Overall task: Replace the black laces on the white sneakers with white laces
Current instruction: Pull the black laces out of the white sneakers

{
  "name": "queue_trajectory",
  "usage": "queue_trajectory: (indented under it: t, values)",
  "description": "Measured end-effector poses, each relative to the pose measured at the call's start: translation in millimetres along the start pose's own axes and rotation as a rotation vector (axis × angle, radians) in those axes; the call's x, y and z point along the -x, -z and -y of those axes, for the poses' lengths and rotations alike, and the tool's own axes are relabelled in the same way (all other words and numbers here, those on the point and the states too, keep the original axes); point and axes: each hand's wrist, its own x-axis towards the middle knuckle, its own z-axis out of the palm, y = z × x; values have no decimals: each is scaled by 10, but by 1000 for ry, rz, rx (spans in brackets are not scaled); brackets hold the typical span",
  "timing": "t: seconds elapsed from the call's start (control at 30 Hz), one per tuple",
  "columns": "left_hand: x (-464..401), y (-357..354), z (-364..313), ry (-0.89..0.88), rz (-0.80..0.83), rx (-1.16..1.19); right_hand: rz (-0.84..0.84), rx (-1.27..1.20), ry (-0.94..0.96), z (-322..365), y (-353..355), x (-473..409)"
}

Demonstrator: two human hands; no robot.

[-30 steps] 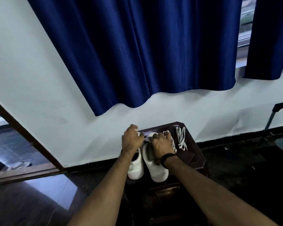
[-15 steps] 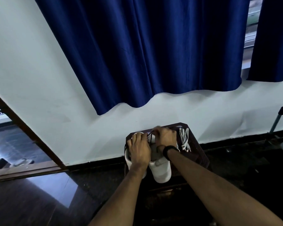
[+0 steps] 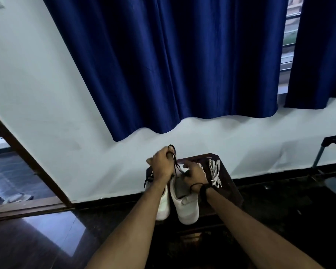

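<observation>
1. your left hand is raised above the sneakers, its fingers clenched around a black lace; the lace loops out over the top of the fist and hangs down toward the shoe below.
2. your right hand rests on the right sneaker, fingers curled over its upper near the grey tongue; whether they actually pinch a lace there, you cannot tell from this view.
3. a thin black strand lies across your right wrist just beside the dark wristband.
4. the left sneaker stands touching the right one, toes pointing toward you; your left forearm covers much of it, and a bit of black lace shows at its far left edge.
5. both sneakers sit on a small dark table against the white wall.
6. the white laces lie in a loose bundle on the table, just to the right of your right hand and not touched by it.
7. a blue curtain hangs above the table; a dark glossy floor spreads below.
</observation>
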Motion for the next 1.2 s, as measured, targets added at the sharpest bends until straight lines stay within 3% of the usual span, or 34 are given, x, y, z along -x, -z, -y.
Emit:
queue_trajectory:
  t: [0.1,0.2,0.3,0.43,0.53,0.63,0.73,0.83,0.9,0.97,1.03,1.13,1.2]
  values:
    - [-60,235,-311,-116,23,347,-26,-24,51,-31,-107,-4]
    - [-119,411,-533,-187,5,471,-7,30,80,73,-159,-56]
    - [-113,428,-536,-126,3,584,-138,-95,-3,180,-136,-141]
    - [55,206,-83,98,142,357,-200,-225,-40,399,136,-246]
    - [188,117,106,146,273,218,-236,-456,37,635,372,-299]
    - [218,33,121,100,376,188,-186,-534,138,851,540,-374]
    - [177,-22,112,119,384,224,-141,-657,249,1082,660,-401]
    - [62,2,57,213,271,254,-156,-767,285,1185,741,-353]
    - [-48,52,-18,270,183,350,-206,-726,243,1132,727,-258]
    - [-165,110,-107,220,155,408,-203,-508,131,904,600,-184]
    - [-211,200,-269,122,160,478,-73,-272,20,625,424,-114]
    - [-262,333,-524,64,137,630,160,-173,-31,446,204,7]
    - [-295,430,-666,48,114,684,160,-123,37,456,91,58]
